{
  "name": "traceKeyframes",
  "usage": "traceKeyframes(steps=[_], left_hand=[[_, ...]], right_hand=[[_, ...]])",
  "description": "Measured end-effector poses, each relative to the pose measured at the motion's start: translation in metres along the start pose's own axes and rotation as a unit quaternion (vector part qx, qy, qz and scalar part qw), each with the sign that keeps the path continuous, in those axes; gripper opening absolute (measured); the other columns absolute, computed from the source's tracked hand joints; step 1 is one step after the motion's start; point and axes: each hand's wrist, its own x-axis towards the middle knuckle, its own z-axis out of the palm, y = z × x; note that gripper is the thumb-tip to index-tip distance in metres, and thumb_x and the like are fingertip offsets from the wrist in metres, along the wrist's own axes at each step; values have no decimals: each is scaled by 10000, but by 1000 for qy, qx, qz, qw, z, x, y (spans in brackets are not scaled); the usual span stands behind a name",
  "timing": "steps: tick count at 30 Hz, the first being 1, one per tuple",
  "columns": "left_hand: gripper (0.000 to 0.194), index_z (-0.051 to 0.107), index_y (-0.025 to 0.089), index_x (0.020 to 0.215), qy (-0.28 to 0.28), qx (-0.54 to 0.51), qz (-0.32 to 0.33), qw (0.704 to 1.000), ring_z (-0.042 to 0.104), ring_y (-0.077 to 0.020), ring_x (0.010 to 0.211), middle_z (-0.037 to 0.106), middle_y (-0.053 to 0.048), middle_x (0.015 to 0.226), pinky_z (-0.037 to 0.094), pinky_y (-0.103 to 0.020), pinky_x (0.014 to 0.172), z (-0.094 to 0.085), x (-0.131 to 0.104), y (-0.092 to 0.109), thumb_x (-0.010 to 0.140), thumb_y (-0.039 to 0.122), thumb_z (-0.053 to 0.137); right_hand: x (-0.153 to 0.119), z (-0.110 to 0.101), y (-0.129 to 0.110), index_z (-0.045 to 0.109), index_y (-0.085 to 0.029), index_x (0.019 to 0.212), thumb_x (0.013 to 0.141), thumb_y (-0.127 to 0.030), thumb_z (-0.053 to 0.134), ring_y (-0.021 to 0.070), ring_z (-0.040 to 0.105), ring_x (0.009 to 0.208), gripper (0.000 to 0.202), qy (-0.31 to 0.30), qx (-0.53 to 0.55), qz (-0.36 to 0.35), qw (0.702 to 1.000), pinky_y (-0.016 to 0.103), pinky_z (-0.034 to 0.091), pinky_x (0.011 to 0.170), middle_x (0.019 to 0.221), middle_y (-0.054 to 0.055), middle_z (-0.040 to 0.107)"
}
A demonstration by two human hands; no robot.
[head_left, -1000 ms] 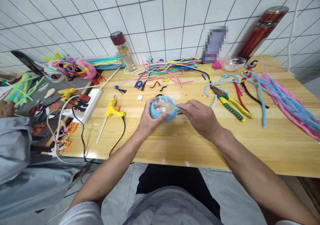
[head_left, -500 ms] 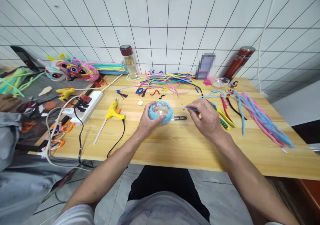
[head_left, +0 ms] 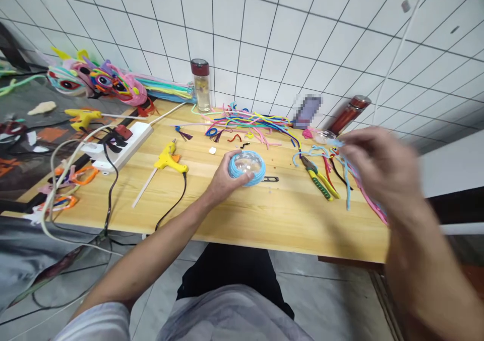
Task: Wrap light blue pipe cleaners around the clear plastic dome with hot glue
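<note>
My left hand [head_left: 227,178] grips a clear plastic half-ball [head_left: 247,166] from its left side, thumb across the front. Rows of light-blue pipe cleaner [head_left: 236,172] wind around its rim. My right hand [head_left: 381,167] is raised over the right side of the table and smeared by motion. A bit of light-blue pipe cleaner [head_left: 334,143] shows blurred at its closed fingertips. Partly behind the half-ball lie small black thread snips [head_left: 271,179]. Green-and-yellow pliers [head_left: 317,179] rest between the half-ball and my right hand.
A yellow glue gun [head_left: 170,159] with its cord lies left, beside a white power strip [head_left: 124,147]. Several coloured pipe cleaners [head_left: 253,122] lie along the back. A glass bottle [head_left: 201,86], a red thermos [head_left: 350,114] and a pixelated phone [head_left: 307,111] stand near the wall.
My right hand has moved right and up, away from the half-ball, uncovering the pliers. My left hand still holds the half-ball. The view has turned and tilted slightly.
</note>
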Motion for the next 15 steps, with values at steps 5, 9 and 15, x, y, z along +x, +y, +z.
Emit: traceKeyframes(steps=[5,9,15], left_hand=[[920,527,202,1435,-19,12,4,1000,655,-342,1321,640,-137,1444,527,-483,1157,-2,2,-3,677,550,916],[956,521,206,1440,-45,7,4,999,644,-358,1343,630,-151,1462,522,-507,1170,-4,4,-6,661,574,935],[999,500,229,1464,-75,4,-15,997,655,-350,1334,635,-140,1451,558,-489,1131,-4,2,-5,661,614,952]], right_hand=[[-31,106,-22,706,-229,949,989,-217,666,159,652,679,57,-146,210,39,966,280,489,589,819,12,728],[-39,133,-17,715,-236,967,1030,-208,641,172,681,767,101,-145,261,22,954,303,530,711,870,20,742],[-44,140,-11,682,-238,1000,1059,-176,612,180,685,814,111,-92,255,-17,962,313,537,743,886,30,713]])
